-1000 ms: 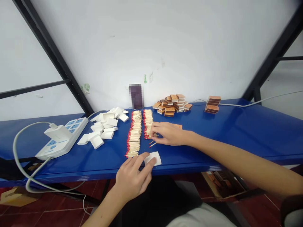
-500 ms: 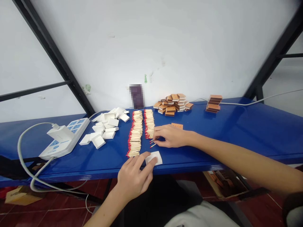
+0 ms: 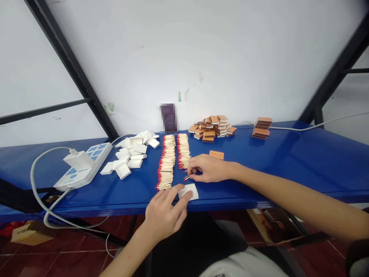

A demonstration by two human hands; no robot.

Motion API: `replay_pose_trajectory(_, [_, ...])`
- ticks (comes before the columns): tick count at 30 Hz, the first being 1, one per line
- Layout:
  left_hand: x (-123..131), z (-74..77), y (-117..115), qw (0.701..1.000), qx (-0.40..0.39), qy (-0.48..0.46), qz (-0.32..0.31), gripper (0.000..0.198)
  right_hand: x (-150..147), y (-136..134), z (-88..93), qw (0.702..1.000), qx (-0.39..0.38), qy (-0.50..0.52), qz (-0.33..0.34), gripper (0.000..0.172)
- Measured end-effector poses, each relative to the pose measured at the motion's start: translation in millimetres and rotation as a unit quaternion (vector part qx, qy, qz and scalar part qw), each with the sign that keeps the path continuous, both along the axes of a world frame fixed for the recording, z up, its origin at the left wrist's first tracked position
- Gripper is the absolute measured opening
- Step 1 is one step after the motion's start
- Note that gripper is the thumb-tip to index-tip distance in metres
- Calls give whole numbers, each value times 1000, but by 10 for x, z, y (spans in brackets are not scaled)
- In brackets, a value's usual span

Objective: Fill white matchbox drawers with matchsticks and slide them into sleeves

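Observation:
A small white matchbox tray [image 3: 194, 189] lies near the front edge of the blue table. My left hand [image 3: 165, 214] grips it, with fingertips at its left side and over its middle. Beyond it, my right hand [image 3: 208, 169] pinches a match or two [image 3: 186, 177], red heads pointing left. Fingers partly hide how many matches there are. To the left run two rows of red-headed matches, a longer left row [image 3: 167, 159] and a shorter right row [image 3: 182, 148]. An orange matchbox cover [image 3: 216, 154] lies just behind my right hand.
White matchbox trays [image 3: 135, 149] are heaped on the left, beside a power strip [image 3: 86, 173] with a charger and cables. Matchboxes [image 3: 211, 127] are piled at the back, and a small stack [image 3: 261, 129] stands farther right. A blurred dark object [image 3: 169, 118] leans on the wall.
The view has shifted slightly. My right fingers have closed in on matches near the end of the right row. My left hand stays on the tray.

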State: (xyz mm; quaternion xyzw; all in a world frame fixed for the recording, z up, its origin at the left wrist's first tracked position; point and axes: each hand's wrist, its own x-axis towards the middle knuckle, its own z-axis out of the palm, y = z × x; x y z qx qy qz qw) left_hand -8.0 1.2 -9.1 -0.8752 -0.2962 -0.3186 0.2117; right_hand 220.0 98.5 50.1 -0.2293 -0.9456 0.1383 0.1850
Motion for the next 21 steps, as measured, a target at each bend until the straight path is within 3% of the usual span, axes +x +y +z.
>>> replay_pose_trajectory(10, [7,-6,-3,1000,9,-2,-1,31,-63,-46,-19,998,-8,9,-59,5])
replay_pose_trajectory(21, [16,-11,9,1000,9,-9,-9,31,3,37,10,997,18,10,-72,7])
